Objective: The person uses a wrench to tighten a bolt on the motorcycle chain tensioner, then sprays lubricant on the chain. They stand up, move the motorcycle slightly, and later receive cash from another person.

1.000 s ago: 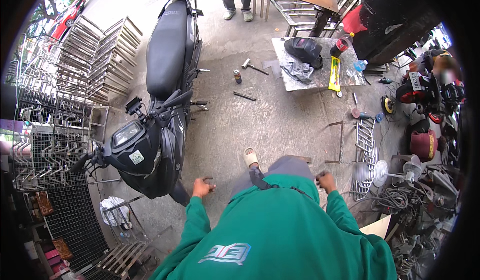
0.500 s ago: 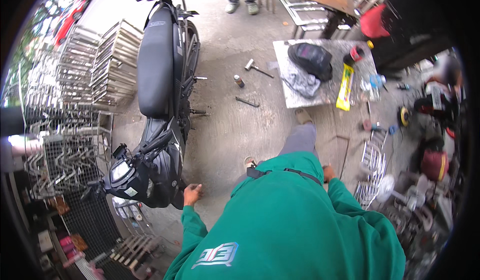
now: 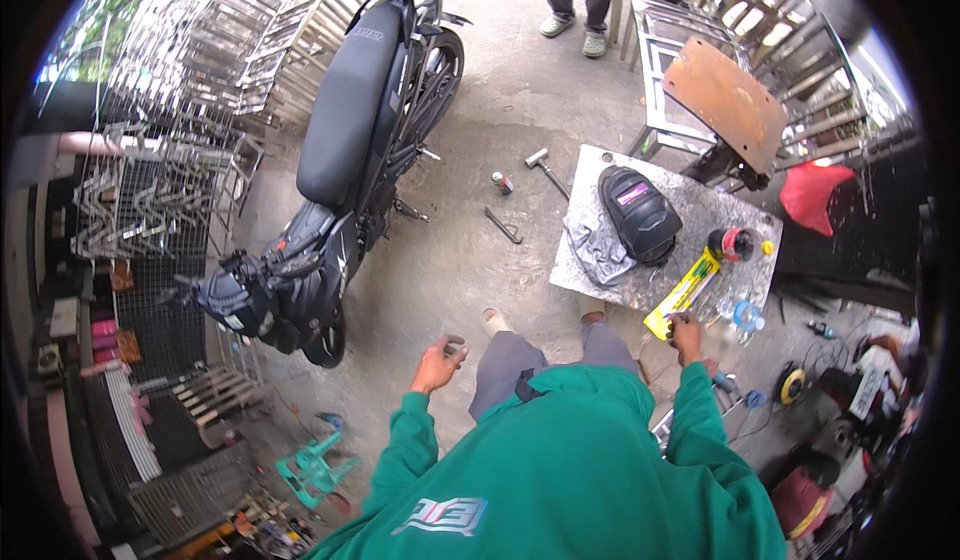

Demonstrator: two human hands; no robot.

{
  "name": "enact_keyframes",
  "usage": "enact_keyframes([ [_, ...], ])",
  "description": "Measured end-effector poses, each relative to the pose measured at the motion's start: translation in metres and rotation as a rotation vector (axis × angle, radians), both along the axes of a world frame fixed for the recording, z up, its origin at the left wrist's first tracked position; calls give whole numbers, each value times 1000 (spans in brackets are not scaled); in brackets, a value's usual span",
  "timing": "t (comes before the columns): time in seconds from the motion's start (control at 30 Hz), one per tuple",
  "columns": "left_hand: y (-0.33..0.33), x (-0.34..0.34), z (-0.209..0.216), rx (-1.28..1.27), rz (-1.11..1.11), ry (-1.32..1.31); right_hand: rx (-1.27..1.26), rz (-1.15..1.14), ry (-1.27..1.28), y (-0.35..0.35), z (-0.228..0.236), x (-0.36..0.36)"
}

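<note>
My left hand [image 3: 438, 362] hangs in the air to the left of my knees, its fingers loosely bent and apart, holding nothing. In front of me, my right hand [image 3: 684, 338] is at the near edge of a low metal-topped table [image 3: 622, 296]. It appears next to the lower end of a long yellow packet [image 3: 684, 294]; whether it touches the packet I cannot tell. On the table lie a black backpack [image 3: 640, 215], a grey cloth [image 3: 597, 250], a dark bottle with a red label [image 3: 733, 244] and a clear plastic bottle [image 3: 746, 318].
A black motorcycle [image 3: 350, 110] stands at the left. On the concrete floor are a hammer [image 3: 546, 168], a spray can [image 3: 501, 183] and a bent metal tool [image 3: 503, 225]. A person [image 3: 575, 0] stands at the far side. A green plastic stool [image 3: 316, 470] is at the lower left.
My view has turned and I am closer to the table. My right hand has come from beside my thigh up to the table's near edge. My left hand is now farther from the motorcycle.
</note>
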State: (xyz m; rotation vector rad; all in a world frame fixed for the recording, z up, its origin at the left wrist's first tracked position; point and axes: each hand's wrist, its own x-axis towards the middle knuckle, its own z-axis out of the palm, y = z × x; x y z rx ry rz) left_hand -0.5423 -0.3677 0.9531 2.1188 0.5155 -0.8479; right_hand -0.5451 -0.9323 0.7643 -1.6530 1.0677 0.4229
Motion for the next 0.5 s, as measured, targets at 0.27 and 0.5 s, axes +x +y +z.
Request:
enact_keyframes([
  [0.27,-20,-26,-26,1,200,69,-92,484,102,-23,-56,-61],
  [0.5,4,-102,-36,55,331,298,-268,865,68,-36,-93,-17],
])
